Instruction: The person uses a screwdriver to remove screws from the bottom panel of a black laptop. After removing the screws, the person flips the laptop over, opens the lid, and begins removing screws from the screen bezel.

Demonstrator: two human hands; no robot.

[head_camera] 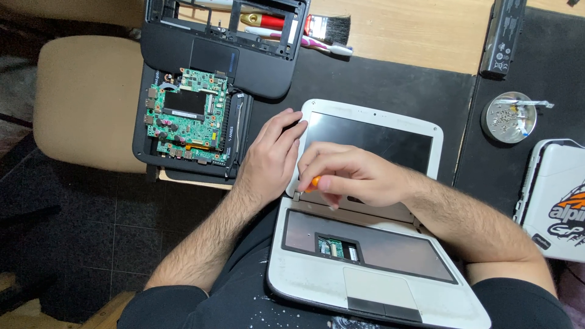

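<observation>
A small white laptop (317, 286) lies open in front of me, its keyboard gone and a bare grey tray with a small green board (332, 247) showing. My left hand (271, 155) rests on the left edge of the screen frame (372, 114), fingers spread, holding it steady. My right hand (353, 176) is curled around an orange-handled screwdriver (314, 181), its tip down at the left hinge; the shaft is hidden by my fingers.
A black laptop base with a bare green mainboard (189, 116) lies at left, a black palmrest frame (225, 42) behind it. A round metal dish of screws (509, 119), a black battery (503, 36), a brush (332, 27) and a white case (554, 201) stand around. Beige chair (85, 97) at left.
</observation>
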